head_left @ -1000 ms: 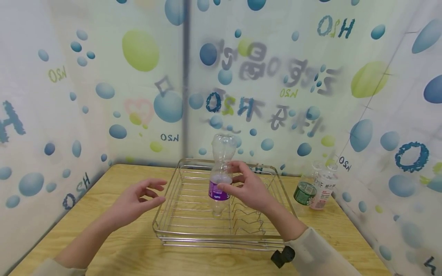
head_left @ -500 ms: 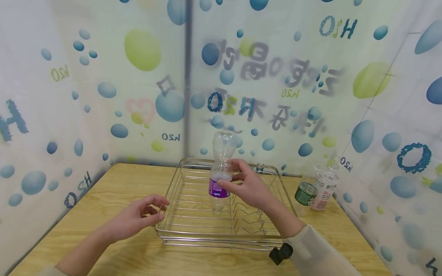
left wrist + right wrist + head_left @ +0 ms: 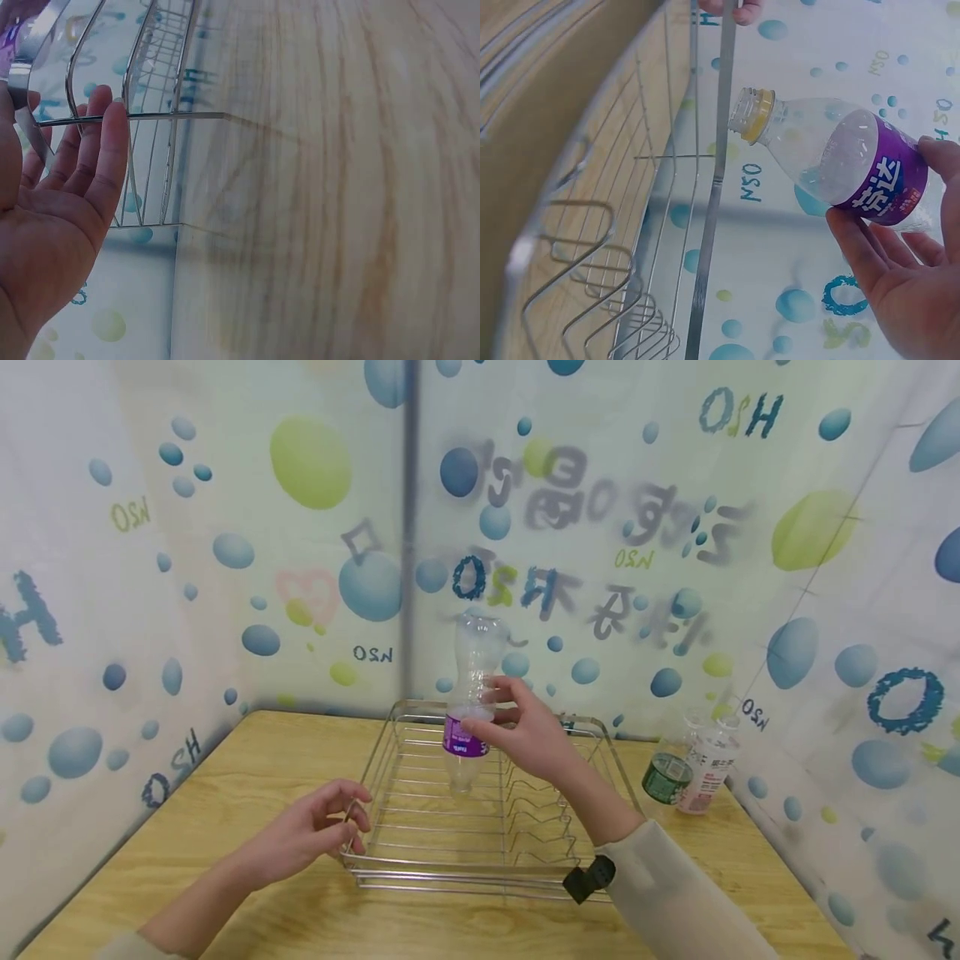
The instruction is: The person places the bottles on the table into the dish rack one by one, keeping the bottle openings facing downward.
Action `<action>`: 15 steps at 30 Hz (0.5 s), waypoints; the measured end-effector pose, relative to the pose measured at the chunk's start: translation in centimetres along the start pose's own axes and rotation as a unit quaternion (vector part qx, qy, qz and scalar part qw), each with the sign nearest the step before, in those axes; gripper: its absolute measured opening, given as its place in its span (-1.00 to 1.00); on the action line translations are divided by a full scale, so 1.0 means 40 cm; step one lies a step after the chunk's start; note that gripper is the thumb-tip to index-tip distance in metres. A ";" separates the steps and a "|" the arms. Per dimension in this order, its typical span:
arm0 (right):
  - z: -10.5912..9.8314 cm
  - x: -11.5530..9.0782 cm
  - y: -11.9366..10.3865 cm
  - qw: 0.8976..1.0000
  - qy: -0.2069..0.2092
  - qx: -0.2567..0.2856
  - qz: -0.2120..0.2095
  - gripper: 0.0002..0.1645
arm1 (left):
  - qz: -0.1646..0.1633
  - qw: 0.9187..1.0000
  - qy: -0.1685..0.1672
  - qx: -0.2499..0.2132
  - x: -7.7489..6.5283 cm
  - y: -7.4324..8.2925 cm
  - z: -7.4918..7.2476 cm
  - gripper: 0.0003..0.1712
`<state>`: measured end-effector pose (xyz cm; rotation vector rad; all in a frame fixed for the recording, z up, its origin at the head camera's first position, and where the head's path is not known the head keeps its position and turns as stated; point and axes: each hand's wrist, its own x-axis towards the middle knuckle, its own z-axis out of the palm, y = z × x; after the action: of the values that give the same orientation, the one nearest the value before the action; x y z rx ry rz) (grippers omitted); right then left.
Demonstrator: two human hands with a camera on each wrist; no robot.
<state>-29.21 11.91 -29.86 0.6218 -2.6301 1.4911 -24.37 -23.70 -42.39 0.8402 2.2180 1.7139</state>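
My right hand (image 3: 528,731) holds a clear plastic soda bottle (image 3: 471,731) with a purple label between thumb and fingers. The bottle is upside down over the wire dish rack (image 3: 480,864), its neck pointing down. In the right wrist view the uncapped bottle (image 3: 832,142) shows a yellow ring below its threaded mouth, and my right hand (image 3: 911,262) grips it at the label. My left hand (image 3: 307,827) holds the rack's left side near the front corner. In the left wrist view, my left hand's fingers (image 3: 105,157) are at the side wires, with the thumb by the flat rim.
Two more bottles stand at the table's right: one with a green label (image 3: 667,778), one with a white and pink label (image 3: 707,768). Wavy wire dividers (image 3: 540,814) line the rack's right part. A patterned curtain (image 3: 315,568) rises behind the wooden table (image 3: 292,743).
My right hand has lifted the bottle up and slightly left over the rack. My left hand has come from beside the rack onto its left rim.
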 end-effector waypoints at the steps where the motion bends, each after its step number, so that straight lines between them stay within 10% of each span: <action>1: 0.001 0.008 -0.004 1.000 0.001 0.002 0.002 -0.09 | 0.002 1.000 0.000 -0.003 0.001 -0.001 0.001 -0.65; 15: 0.060 0.123 -0.032 0.998 0.006 0.066 -0.013 -0.10 | 0.014 0.999 -0.017 -0.025 0.005 -0.014 0.000 -0.63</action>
<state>-32.91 7.76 -28.92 0.6519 -2.5207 1.6665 -24.70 -23.66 -42.88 0.8861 2.1411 1.7473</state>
